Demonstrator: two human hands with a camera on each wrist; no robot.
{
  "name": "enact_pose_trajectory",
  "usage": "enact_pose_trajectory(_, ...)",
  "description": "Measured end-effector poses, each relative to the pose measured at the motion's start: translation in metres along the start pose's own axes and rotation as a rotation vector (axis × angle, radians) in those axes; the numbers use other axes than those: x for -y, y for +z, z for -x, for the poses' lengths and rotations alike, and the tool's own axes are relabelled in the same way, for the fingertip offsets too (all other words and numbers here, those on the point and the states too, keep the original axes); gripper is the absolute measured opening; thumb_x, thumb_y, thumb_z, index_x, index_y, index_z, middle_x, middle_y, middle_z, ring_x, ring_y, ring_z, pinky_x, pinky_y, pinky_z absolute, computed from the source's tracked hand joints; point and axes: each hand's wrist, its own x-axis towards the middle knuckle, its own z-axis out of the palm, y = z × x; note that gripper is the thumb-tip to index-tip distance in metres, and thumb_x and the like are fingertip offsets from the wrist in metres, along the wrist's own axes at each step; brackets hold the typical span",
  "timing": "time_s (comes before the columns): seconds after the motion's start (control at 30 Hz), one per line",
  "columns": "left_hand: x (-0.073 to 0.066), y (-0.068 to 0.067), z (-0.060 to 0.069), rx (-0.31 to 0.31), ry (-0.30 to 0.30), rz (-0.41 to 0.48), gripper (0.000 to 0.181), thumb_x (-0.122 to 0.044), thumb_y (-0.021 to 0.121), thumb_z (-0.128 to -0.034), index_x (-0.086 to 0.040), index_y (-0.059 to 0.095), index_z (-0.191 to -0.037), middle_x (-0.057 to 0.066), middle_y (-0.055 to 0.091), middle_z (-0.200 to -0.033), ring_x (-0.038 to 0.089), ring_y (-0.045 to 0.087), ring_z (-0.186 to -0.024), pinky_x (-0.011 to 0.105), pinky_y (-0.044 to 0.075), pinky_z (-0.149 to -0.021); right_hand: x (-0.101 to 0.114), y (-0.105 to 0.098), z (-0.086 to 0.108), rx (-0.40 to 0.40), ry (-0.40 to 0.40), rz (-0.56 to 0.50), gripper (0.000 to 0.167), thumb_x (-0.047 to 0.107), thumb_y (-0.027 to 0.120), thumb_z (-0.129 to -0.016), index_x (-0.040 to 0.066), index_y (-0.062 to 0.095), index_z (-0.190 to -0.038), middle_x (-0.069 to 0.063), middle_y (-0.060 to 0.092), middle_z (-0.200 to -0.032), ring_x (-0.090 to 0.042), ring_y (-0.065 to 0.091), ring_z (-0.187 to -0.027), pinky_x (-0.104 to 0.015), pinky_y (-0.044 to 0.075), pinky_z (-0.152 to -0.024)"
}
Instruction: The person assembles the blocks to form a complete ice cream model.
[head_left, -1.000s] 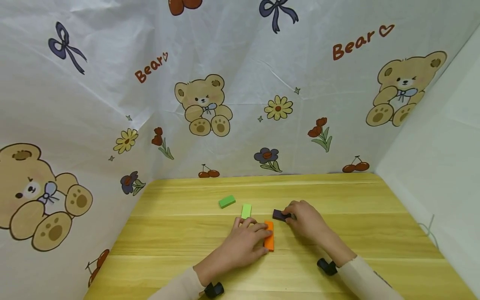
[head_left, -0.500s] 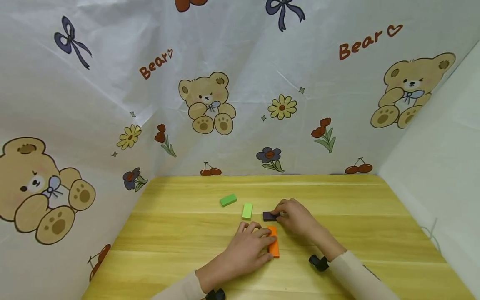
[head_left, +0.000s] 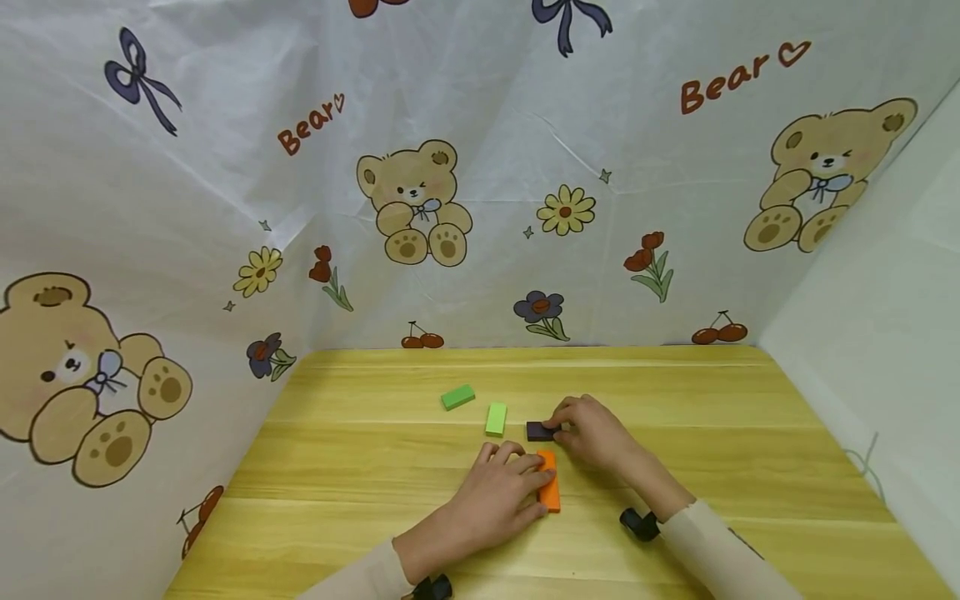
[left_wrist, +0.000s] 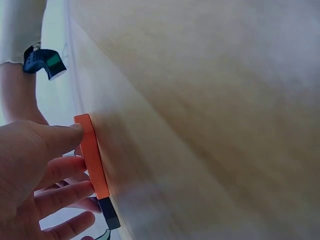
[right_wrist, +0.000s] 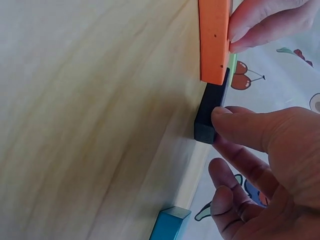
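In the head view my left hand (head_left: 491,496) grips an orange block (head_left: 550,492), thumb at its near end and fingertips along it. That block lies lengthwise away from me on the wooden table. Just past its far end, my right hand (head_left: 596,433) pinches a dark, nearly black block (head_left: 537,432) lying crosswise. The right wrist view shows the thumb on the dark block (right_wrist: 211,110), close to the orange block (right_wrist: 214,40); whether the two blocks touch I cannot tell. The fingers hide the dark block's right end in the head view.
A light green block (head_left: 496,419) lies left of the dark one, and a darker green block (head_left: 457,397) sits farther back left. At the right wrist view's bottom edge is a teal block (right_wrist: 170,225). A bear-printed sheet (head_left: 480,300) rises behind the table (head_left: 360,467).
My right hand has slid the dark block left, turning it straighter across, nearer the orange block's far end. Over the last half second both hands hardly move. The head view has shifted slightly.
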Motion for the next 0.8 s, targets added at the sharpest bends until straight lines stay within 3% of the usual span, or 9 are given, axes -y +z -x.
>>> enact_pose_trajectory(0.17, -0.001, 0.000, -0.001, 0.007, -0.007, 0.008, 0.047, -0.059, 0.069, -0.1011, -0.038, 0.069, -0.143, -0.011, 0.068, -0.146, 0.018, 0.054, -0.133, 0.040, 0.043, -0.102, -0.001, 0.002, 0.003, -0.010, -0.016, -0.004, 0.019, 0.008, 0.083, -0.093, 0.016, 0.087, -0.109, -0.001, 0.078, -0.112, -0.021, 0.066, -0.101, -0.048, 0.058, -0.096)
enact_pose_trajectory(0.4, 0.000, 0.000, -0.001, 0.019, -0.005, 0.010, 0.046, -0.058, 0.069, -0.1017, -0.037, 0.069, -0.143, -0.011, 0.068, -0.146, 0.019, 0.055, -0.133, 0.041, 0.043, -0.103, 0.001, 0.002, 0.009, -0.030, -0.037, -0.023, 0.020, 0.005, 0.085, -0.091, 0.013, 0.087, -0.108, -0.002, 0.079, -0.109, -0.024, 0.068, -0.100, -0.063, 0.045, -0.118)
enact_pose_trajectory(0.53, 0.000, -0.001, -0.001, 0.021, 0.002, 0.005, 0.046, -0.058, 0.068, -0.1019, -0.037, 0.069, -0.143, -0.010, 0.068, -0.146, 0.019, 0.055, -0.133, 0.041, 0.044, -0.103, 0.004, 0.001, 0.012, -0.024, -0.037, -0.032, 0.020, 0.007, 0.085, -0.090, 0.016, 0.088, -0.108, 0.000, 0.079, -0.109, -0.019, 0.062, -0.096, -0.047, 0.052, -0.103)
enact_pose_trajectory(0.63, 0.000, -0.001, -0.001, 0.023, 0.002, 0.006, 0.047, -0.058, 0.068, -0.1019, -0.037, 0.069, -0.144, -0.010, 0.068, -0.147, 0.019, 0.055, -0.133, 0.041, 0.044, -0.102, 0.006, 0.002, 0.015, -0.024, -0.044, -0.029, 0.020, 0.009, 0.086, -0.091, 0.017, 0.088, -0.108, 0.001, 0.079, -0.109, -0.015, 0.057, -0.093, -0.033, 0.047, -0.085)
enact_pose_trajectory(0.8, -0.001, -0.001, -0.002, 0.022, 0.002, 0.006, 0.046, -0.057, 0.069, -0.1017, -0.037, 0.070, -0.143, -0.010, 0.068, -0.147, 0.019, 0.055, -0.132, 0.041, 0.043, -0.102, 0.008, 0.001, 0.018, -0.028, -0.053, -0.019, 0.019, 0.009, 0.085, -0.091, 0.016, 0.088, -0.109, 0.001, 0.079, -0.109, -0.017, 0.060, -0.095, -0.043, 0.052, -0.093)
